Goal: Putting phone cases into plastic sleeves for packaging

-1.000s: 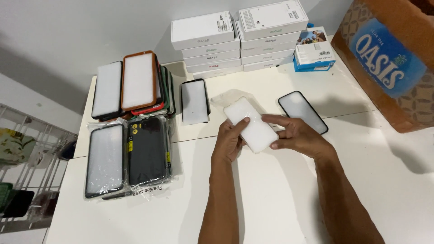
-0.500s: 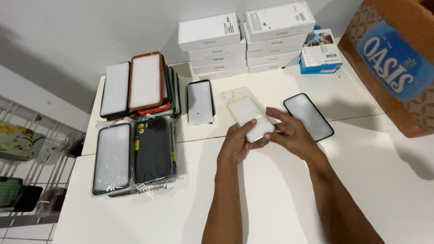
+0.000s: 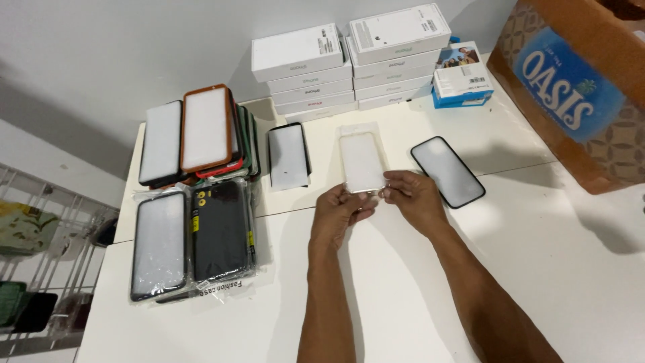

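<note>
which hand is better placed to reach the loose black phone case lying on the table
Probably the right hand: the black case lies just beside it, while the left hand sits across the clear sleeve both hands pinch.

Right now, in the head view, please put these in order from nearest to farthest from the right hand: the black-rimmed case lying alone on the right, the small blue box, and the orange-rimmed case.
1. Black-rimmed case: just right of the right hand.
2. Small blue box: at the back, beside the white boxes.
3. Orange-rimmed case: far left, on top of a pile.
</note>
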